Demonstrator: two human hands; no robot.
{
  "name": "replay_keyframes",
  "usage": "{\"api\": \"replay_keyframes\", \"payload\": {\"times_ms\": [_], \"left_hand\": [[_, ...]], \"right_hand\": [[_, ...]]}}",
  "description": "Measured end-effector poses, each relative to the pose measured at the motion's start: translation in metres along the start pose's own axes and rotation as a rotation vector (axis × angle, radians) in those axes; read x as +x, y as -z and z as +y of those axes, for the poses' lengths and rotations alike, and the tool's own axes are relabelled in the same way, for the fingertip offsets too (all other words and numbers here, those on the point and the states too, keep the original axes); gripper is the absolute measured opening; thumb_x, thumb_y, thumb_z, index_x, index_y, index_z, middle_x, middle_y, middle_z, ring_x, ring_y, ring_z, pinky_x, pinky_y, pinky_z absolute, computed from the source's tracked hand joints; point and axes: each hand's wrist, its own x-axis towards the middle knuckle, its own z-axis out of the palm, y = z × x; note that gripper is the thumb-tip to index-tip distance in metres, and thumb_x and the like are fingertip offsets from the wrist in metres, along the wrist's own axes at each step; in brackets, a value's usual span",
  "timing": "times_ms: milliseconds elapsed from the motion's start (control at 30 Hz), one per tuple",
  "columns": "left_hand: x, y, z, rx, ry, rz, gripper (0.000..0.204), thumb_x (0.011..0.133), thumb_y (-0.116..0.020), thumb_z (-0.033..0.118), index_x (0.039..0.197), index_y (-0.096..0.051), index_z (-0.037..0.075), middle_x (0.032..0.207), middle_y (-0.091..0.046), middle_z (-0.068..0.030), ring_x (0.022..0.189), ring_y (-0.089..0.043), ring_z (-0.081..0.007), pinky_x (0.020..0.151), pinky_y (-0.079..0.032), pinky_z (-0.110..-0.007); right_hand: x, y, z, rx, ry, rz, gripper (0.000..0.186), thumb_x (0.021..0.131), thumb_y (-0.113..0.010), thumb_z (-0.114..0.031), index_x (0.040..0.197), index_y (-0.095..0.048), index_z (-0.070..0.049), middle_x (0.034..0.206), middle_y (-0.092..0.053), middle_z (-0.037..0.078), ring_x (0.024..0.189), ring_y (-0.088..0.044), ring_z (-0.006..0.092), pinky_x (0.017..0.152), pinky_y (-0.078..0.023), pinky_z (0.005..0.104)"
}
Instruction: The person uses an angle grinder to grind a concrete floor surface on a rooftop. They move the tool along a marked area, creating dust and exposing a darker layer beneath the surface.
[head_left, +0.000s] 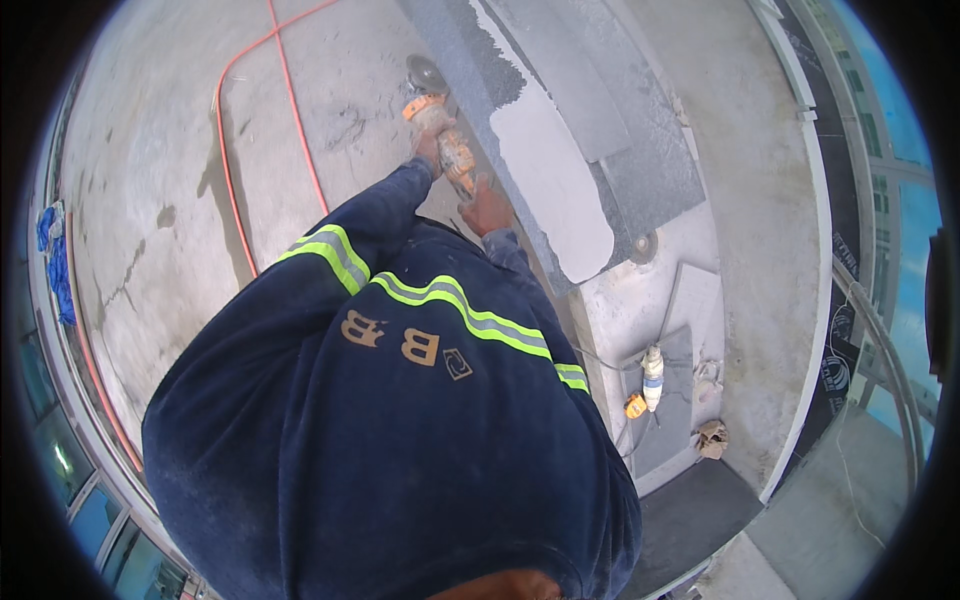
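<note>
An orange, dusty angle grinder (pixel 455 155) is held in both hands, its round dark disc (pixel 426 75) pointing away from me. My left hand (pixel 428 146) wraps round the grinder's body just behind its head. Closed on its rear end is my right hand (pixel 486 208). The disc is beside the left edge of a long grey stone slab (pixel 470 95); whether it touches the edge I cannot tell. On the slab's top lies a broad pale, ragged-edged patch (pixel 550 175). Dark sleeves with bright reflective bands cover my arms.
Red hoses (pixel 290 95) cross the concrete floor at left. More grey slabs (pixel 650 165) lie to the right, with a loose round disc (pixel 643 248) at their near end. Closer right are a white-and-orange corded device (pixel 652 378) and crumpled brown material (pixel 712 438). Blue cloth (pixel 58 260) lies far left.
</note>
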Motion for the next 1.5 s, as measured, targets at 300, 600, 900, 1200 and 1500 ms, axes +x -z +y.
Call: {"api": "replay_keyframes", "payload": {"times_ms": [300,600,900,1200,1500], "left_hand": [[0.021,0.002,0.008,0.161,0.015,0.053,0.065,0.081,-0.066,0.023,0.142,-0.046,0.015,0.097,-0.059,-0.0048,0.077,-0.064,-0.0238,0.072,-0.056,-0.041],[-0.011,-0.002,-0.005,0.049,-0.036,0.114,0.037,0.073,-0.075,0.015,0.103,-0.054,0.005,0.08,-0.061,-0.0117,0.065,-0.066,-0.0297,0.061,-0.058,-0.044],[-0.025,-0.015,-0.004,0.08,-0.045,0.104,0.038,0.074,-0.075,0.017,0.103,-0.053,0.004,0.083,-0.061,-0.0138,0.068,-0.067,-0.0315,0.062,-0.059,-0.047],[0.014,0.001,0.003,0.064,-0.005,0.049,0.036,0.074,-0.073,0.016,0.102,-0.054,0.005,0.081,-0.061,-0.0128,0.066,-0.066,-0.0302,0.061,-0.059,-0.045],[-0.01,0.0,-0.008,0.036,-0.037,0.04,0.034,0.076,-0.073,0.015,0.102,-0.054,0.005,0.083,-0.061,-0.0131,0.067,-0.067,-0.0296,0.061,-0.059,-0.045]], "right_hand": [[0.018,0.001,-0.008,0.029,-0.005,-0.034,0.068,0.074,-0.069,-0.029,0.13,-0.04,-0.004,0.102,-0.065,0.028,0.095,-0.064,0.0453,0.081,-0.049,0.054],[-0.007,-0.002,-0.001,-0.054,-0.022,-0.016,0.069,0.074,-0.065,-0.028,0.133,-0.041,-0.003,0.096,-0.068,0.023,0.09,-0.066,0.042,0.079,-0.051,0.0525],[-0.009,0.0,0.004,-0.038,-0.001,0.003,0.074,0.073,-0.07,-0.031,0.134,-0.04,-0.002,0.092,-0.067,0.027,0.089,-0.066,0.0434,0.078,-0.051,0.0526],[0.01,0.0,-0.004,-0.006,-0.003,0.008,0.062,0.074,-0.068,-0.028,0.125,-0.044,-0.001,0.097,-0.068,0.025,0.092,-0.066,0.0427,0.08,-0.051,0.053],[-0.012,0.0,-0.001,-0.074,-0.02,-0.002,0.062,0.075,-0.068,-0.029,0.125,-0.045,-0.002,0.097,-0.068,0.024,0.093,-0.066,0.0413,0.081,-0.052,0.0513]]}}
